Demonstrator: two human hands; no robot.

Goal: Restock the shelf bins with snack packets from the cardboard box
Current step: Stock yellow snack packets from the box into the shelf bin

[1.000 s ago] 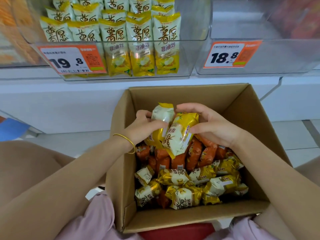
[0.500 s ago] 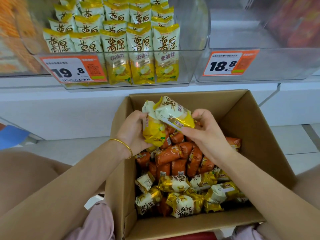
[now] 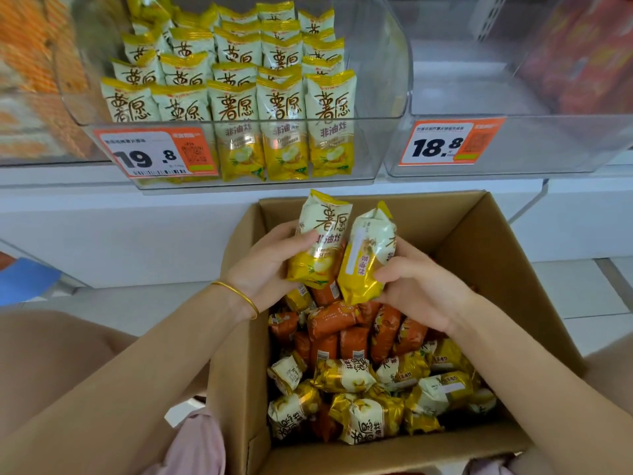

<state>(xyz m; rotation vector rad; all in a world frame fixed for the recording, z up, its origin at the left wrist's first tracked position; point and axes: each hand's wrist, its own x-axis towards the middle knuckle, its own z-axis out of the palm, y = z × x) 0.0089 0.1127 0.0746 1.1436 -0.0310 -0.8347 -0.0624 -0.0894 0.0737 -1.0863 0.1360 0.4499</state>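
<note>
An open cardboard box (image 3: 493, 234) sits below the shelf, filled with yellow and orange snack packets (image 3: 346, 378). My left hand (image 3: 263, 265) grips an upright yellow-and-white packet (image 3: 320, 241) above the box. Beside it my right hand (image 3: 414, 286) holds a second yellow packet (image 3: 366, 255), its back side turned toward me. Both packets stand side by side, touching. Above, a clear shelf bin (image 3: 394, 97) holds rows of the same yellow packets (image 3: 281, 108), with a 19.8 price tag (image 3: 154, 154) on its front.
A second clear bin (image 3: 507, 145) to the right, tagged 18.8, looks bare inside at the front. Orange packets fill a bin at the far left (image 3: 30, 73). White shelf ledge (image 3: 102, 214) runs under the bins. Tiled floor lies beside the box.
Both hands lifted the two yellow packets out of the box and turned them upright, side by side. The view tilted up toward the shelf bins.
</note>
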